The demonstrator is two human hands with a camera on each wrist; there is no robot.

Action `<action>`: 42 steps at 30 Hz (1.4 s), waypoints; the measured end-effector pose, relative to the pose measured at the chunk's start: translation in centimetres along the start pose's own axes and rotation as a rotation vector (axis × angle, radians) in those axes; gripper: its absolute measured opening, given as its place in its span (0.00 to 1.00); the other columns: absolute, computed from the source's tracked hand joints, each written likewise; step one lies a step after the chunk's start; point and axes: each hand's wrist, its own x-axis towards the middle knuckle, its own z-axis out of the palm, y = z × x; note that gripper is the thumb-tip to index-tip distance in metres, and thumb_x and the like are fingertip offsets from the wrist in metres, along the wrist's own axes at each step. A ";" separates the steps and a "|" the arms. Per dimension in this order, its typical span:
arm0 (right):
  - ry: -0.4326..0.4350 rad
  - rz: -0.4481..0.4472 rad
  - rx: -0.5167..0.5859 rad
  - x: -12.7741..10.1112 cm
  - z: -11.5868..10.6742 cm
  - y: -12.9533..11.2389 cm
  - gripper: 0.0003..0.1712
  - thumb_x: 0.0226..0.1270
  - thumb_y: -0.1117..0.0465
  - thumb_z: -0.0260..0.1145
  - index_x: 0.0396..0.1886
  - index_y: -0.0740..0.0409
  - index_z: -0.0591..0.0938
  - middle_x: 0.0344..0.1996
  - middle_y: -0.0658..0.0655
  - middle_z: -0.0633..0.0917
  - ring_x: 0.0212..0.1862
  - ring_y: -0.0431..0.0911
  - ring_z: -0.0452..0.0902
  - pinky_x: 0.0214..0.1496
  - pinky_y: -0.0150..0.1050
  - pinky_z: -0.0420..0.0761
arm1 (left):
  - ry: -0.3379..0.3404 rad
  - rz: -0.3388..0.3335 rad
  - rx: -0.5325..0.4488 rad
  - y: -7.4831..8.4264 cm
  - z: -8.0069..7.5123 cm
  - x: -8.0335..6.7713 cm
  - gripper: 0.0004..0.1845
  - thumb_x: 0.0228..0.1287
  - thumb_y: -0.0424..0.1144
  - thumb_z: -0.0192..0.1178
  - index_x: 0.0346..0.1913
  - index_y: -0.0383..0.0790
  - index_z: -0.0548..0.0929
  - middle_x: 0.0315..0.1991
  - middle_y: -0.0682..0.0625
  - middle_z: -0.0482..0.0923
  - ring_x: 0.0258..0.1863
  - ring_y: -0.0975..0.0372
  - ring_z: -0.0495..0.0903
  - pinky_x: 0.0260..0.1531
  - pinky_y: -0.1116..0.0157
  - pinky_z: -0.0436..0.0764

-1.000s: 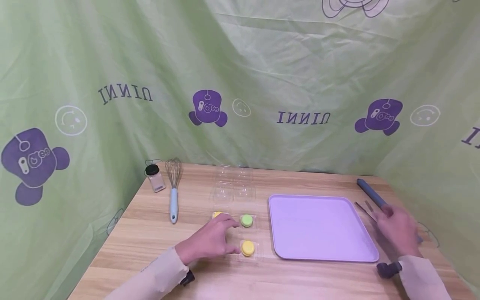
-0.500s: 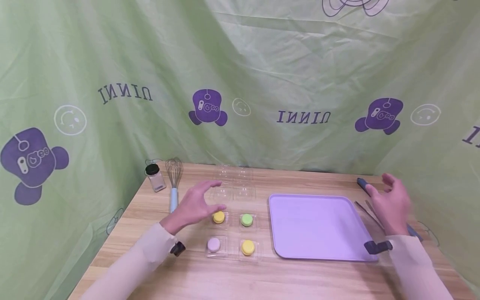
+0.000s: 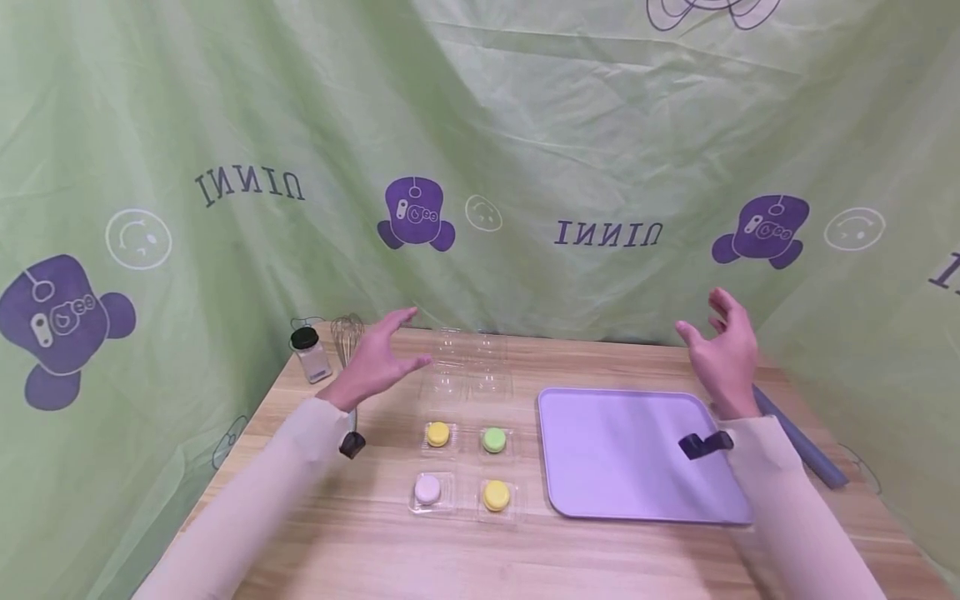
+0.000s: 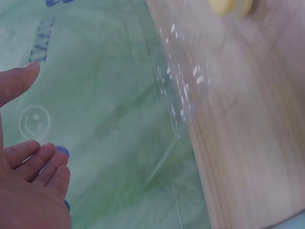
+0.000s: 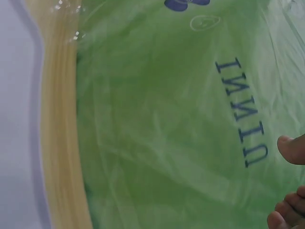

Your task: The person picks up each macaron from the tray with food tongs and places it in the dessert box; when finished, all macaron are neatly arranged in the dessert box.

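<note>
My left hand (image 3: 375,360) hovers over the whisk (image 3: 347,335), its thumb and fingers spread apart and nothing held. The clear plastic lid-like piece with domes (image 3: 487,379) lies just to the right of its fingertips. Above the far right corner of the purple tray (image 3: 633,454) hangs my right hand (image 3: 726,358), thumb apart from loosely bent fingers, also holding nothing. Between the arms sit several macarons in clear plastic holders: a yellow one (image 3: 437,433), a green one (image 3: 493,440), a lilac one (image 3: 427,489) and a second yellow one (image 3: 496,496).
A small jar with a black lid (image 3: 311,354) stands at the back left. A blue-grey rod (image 3: 810,450) lies along the right side, partly behind my right arm. A green printed curtain (image 3: 525,167) rises behind the wooden table (image 3: 420,558).
Both hands have lifted away: the left from the macarons up and back to the left, the right from the rod up and inward. The lilac macaron has come into view.
</note>
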 end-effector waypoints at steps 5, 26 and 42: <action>-0.061 -0.055 0.065 0.9 2.7 -2.3 0.45 0.66 0.60 0.71 0.79 0.47 0.60 0.77 0.53 0.67 0.75 0.52 0.67 0.78 0.45 0.71 | 0.012 -0.007 -0.012 -1.2 -0.8 1.6 0.49 0.57 0.45 0.75 0.78 0.39 0.61 0.77 0.39 0.62 0.77 0.44 0.62 0.78 0.41 0.61; -0.515 -0.170 0.181 0.6 18.2 -8.6 0.46 0.63 0.62 0.73 0.79 0.53 0.61 0.76 0.59 0.67 0.73 0.63 0.66 0.76 0.56 0.72 | -0.081 -0.108 0.021 -5.9 -1.0 6.7 0.49 0.60 0.49 0.72 0.79 0.39 0.58 0.78 0.38 0.61 0.75 0.41 0.64 0.76 0.44 0.65; -0.799 -0.216 -0.040 -1.0 27.3 -9.1 0.42 0.65 0.61 0.71 0.77 0.55 0.65 0.75 0.58 0.70 0.74 0.58 0.67 0.78 0.55 0.68 | -0.167 -0.168 0.000 -6.9 0.7 8.3 0.45 0.63 0.43 0.69 0.78 0.34 0.58 0.78 0.38 0.60 0.76 0.42 0.62 0.77 0.45 0.63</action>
